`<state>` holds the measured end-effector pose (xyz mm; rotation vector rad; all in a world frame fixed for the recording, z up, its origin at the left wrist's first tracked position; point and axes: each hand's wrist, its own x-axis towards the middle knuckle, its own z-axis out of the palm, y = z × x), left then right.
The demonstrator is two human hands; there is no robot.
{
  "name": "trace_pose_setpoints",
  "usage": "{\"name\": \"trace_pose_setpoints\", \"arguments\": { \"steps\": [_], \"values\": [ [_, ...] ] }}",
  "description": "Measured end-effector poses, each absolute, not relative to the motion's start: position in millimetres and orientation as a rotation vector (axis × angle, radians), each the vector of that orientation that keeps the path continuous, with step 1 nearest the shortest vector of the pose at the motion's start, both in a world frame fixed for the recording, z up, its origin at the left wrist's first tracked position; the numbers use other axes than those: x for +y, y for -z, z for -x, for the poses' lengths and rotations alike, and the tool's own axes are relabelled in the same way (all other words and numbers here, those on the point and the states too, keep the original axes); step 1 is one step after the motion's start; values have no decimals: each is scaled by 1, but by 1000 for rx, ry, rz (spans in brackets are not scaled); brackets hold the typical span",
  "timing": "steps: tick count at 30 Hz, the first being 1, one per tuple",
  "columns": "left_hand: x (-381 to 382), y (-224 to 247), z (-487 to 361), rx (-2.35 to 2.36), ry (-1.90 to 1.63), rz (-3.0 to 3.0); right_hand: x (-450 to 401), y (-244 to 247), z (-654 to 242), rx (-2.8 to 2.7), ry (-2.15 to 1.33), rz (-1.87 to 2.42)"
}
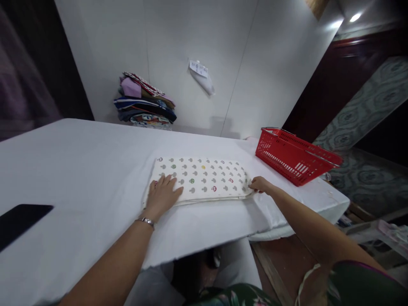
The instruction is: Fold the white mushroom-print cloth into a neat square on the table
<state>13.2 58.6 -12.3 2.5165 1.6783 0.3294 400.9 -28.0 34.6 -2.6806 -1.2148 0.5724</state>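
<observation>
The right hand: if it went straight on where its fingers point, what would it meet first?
The folded mushroom-print cloth, whose right end the right hand touches. Beyond, straight across the cloth, the left hand seems next in line, though the exact height and angle are hard to judge.

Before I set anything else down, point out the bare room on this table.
Widest: the white table between the dark flat object and the patterned cloth. A shallower strip lies behind the cloth, left of the red basket. Crowded: the cloth, with the left hand on it and the right hand at its right end.
</observation>
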Motion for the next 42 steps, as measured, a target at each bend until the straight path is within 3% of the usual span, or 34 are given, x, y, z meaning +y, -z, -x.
{"name": "trace_pose_setpoints", "arguments": {
  "steps": [10,21,42],
  "values": [
    [59,11,-14,1665,-330,-2504,-20,-31,-413,-1359,-370,2680],
    [60,9,-15,1680,-296,-2517,-18,-28,-410,-1075,-753,2578],
    [62,14,-13,1686,-312,-2532,-26,-21,-412,-869,-863,2288]
  ]
}}
